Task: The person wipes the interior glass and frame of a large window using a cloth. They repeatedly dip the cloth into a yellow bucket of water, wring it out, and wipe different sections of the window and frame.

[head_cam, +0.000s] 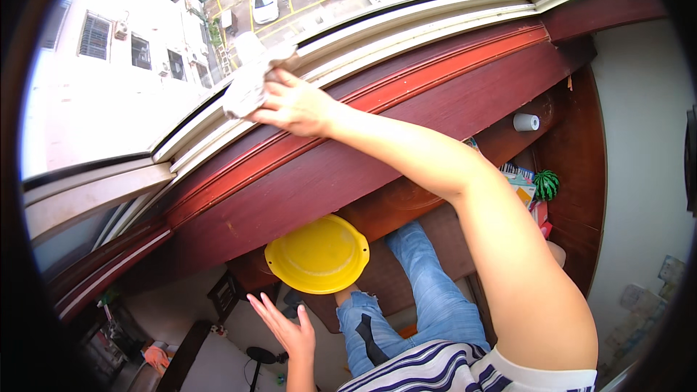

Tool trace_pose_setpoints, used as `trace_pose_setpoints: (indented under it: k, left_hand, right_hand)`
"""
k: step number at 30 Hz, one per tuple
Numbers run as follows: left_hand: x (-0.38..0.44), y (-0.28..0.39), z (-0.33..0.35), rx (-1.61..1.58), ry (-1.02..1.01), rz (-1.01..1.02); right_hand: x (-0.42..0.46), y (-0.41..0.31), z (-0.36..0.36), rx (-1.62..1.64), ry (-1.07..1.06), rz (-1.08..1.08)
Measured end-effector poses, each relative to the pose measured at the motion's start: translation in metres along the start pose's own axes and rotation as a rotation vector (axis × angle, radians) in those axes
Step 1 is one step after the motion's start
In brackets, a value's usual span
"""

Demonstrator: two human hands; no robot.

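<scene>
A pale, crumpled cloth [248, 92] lies under the fingers of my right hand [299, 102], which holds it against the window glass and frame at the upper left. Below that arm runs the white window track [408, 27], bordered by a dark red wooden sill [370, 136]. My left hand [288, 332] is raised at the lower middle, fingers apart, with nothing in it. Above and to the right of this hand is a yellow plastic basin [318, 253], near my knee and the wooden ledge.
A white roll or cup [526, 122] rests on the wooden ledge at the right, near a green striped ball [546, 184] and boxes. An open-looking sash frame [103, 190] stands at left. Parked cars [265, 0] show far below outside.
</scene>
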State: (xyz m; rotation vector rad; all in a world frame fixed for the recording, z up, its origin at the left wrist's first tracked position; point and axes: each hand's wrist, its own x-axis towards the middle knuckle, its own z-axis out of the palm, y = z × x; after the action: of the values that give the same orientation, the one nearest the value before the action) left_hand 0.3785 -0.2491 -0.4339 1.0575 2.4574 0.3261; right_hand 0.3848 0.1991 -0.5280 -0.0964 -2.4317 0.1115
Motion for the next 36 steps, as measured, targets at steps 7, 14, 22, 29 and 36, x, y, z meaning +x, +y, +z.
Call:
trace_pose_setpoints:
  k: [7,14,22,29,36]
  left_hand:
    - [0.145,0.159,0.054,-0.002,0.054,0.491]
    - [0.230,0.317,0.135,-0.057,0.045,0.870]
    - [0.249,0.355,0.211,0.068,0.041,0.889]
    - [0.249,0.361,0.209,0.101,0.006,0.923]
    - [0.249,0.362,0.210,0.140,-0.011,0.922]
  right_hand:
    - [-0.085,0.092,-0.051,-0.234,-0.136,0.069]
    - [-0.230,0.236,-0.207,-0.479,-0.247,0.329]
    - [-0.353,0.370,-0.317,-0.528,-0.022,1.265]
    - [-0.346,0.423,-0.300,0.186,0.911,1.322]
    - [-0.251,0.381,-0.263,-0.071,0.670,1.675]
